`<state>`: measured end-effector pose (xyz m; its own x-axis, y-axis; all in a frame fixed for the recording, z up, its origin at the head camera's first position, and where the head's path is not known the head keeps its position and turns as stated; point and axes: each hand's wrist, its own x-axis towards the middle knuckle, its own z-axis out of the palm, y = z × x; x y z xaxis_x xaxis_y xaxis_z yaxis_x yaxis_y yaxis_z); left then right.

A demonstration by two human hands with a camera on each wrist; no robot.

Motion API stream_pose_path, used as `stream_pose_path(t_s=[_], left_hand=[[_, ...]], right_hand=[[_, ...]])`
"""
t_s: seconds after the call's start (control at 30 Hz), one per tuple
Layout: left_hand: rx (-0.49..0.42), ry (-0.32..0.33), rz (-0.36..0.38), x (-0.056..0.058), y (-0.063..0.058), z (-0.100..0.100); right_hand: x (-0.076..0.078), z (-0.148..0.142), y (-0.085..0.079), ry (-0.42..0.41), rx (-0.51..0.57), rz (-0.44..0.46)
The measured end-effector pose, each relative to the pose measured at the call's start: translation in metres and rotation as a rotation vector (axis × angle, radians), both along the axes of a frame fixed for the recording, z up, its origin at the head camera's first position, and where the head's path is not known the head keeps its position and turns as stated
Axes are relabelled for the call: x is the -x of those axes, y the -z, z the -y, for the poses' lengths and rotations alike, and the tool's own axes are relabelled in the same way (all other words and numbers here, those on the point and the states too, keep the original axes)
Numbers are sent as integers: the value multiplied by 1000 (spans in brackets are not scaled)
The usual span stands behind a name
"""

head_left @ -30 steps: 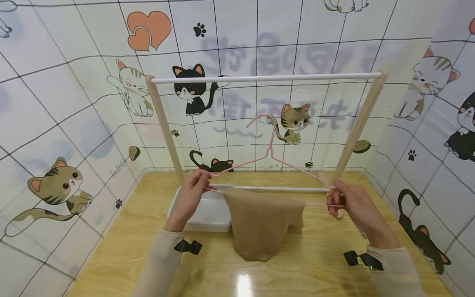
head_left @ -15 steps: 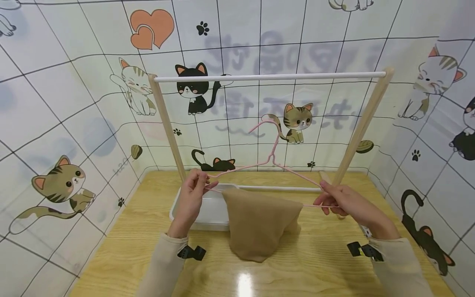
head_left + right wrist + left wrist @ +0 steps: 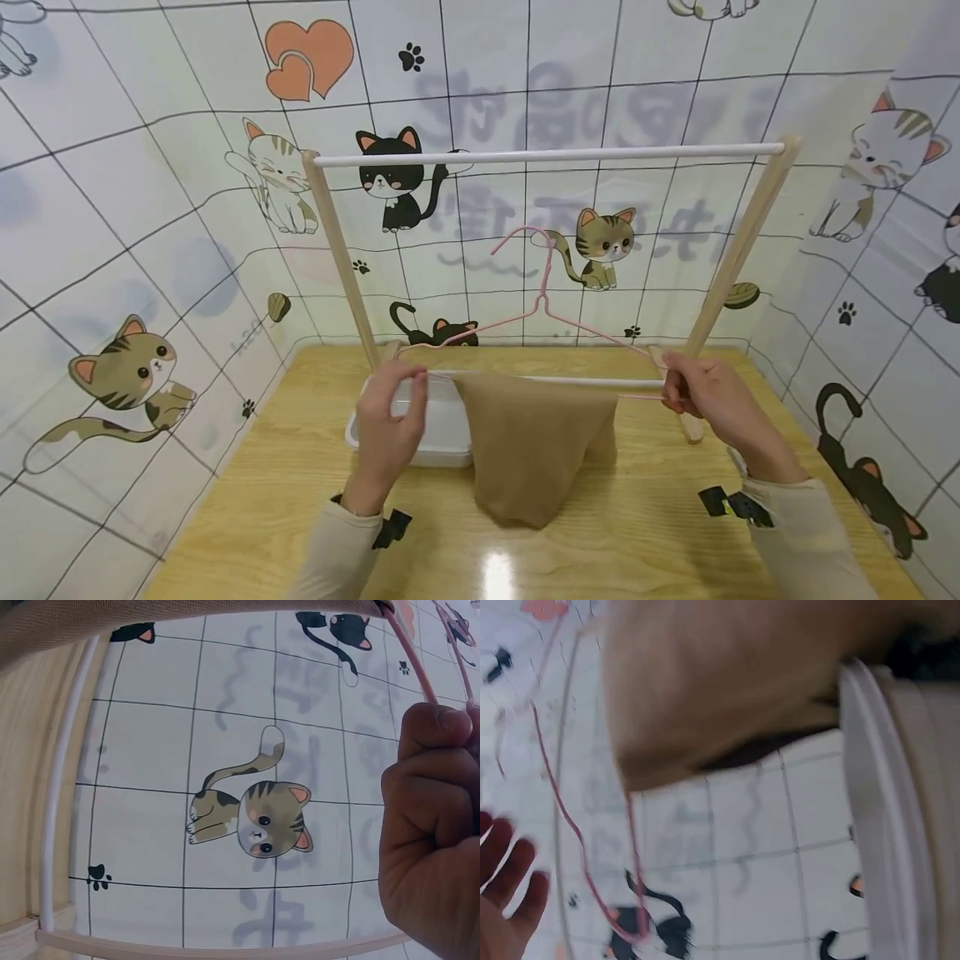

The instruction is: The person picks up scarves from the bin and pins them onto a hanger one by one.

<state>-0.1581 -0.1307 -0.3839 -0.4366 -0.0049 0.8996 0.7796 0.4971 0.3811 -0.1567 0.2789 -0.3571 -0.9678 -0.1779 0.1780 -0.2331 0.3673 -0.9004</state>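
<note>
A pink wire clothes hanger (image 3: 543, 303) is held up in front of the rack, its hook pointing upward. Over its lower bar hangs a brown cloth (image 3: 536, 450), folded across the middle. My right hand (image 3: 708, 400) grips the hanger's right end; in the right wrist view its fingers (image 3: 431, 802) curl tightly there. My left hand (image 3: 390, 425) is at the hanger's left side. In the left wrist view the left fingers (image 3: 506, 859) are spread and apart from the hanger's looped left end (image 3: 634, 934).
Behind the hanger stands a rack with wooden legs (image 3: 341, 258) and a white top rail (image 3: 547, 156). A white tray (image 3: 435, 458) sits on the wooden table (image 3: 247, 500) at the left, partly behind the cloth. A cat-print sheet (image 3: 480, 108) surrounds the table.
My left hand has let go of the hanger's left end and its fingers have opened. The hanger dipped, then rose again with its hook straighter; the cloth stays over the bar.
</note>
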Motion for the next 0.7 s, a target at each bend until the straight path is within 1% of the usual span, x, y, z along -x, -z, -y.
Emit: stream_pose_path(t_s=[0.03,0.07,0.1,0.13,0.17,0.27,0.33,0.4,0.47,0.53,0.7], left_hand=[[85,34,-19,-2,-3,-6],[170,67,-12,-3,-5,-12],[245,91,8,-3,-7,-18],[307,99,30,-1,-9,-23],[357,98,50,0,-10,-27],[458,78,91,7,-9,-36],[525,69,98,11,-7,-41],[595,53,86,14,-4,-45],[643,35,70,16,-2,-48],[655,22,58,18,1,-51],[612,-9,41,19,0,-58]], right_hand=[[0,0,-2,0,-10,-29],[0,0,-4,2,-15,-51],[0,-1,-6,3,-21,-68],[1,-1,-8,3,-22,-82],[1,-1,-9,4,-23,-91],[1,-3,-13,8,-26,-107],[1,-5,-14,15,-26,-111],[0,-6,-15,21,-27,-112],[-1,-6,-15,25,-29,-111],[-1,-6,-15,16,-20,-115],[-1,-2,-14,2,4,-109]])
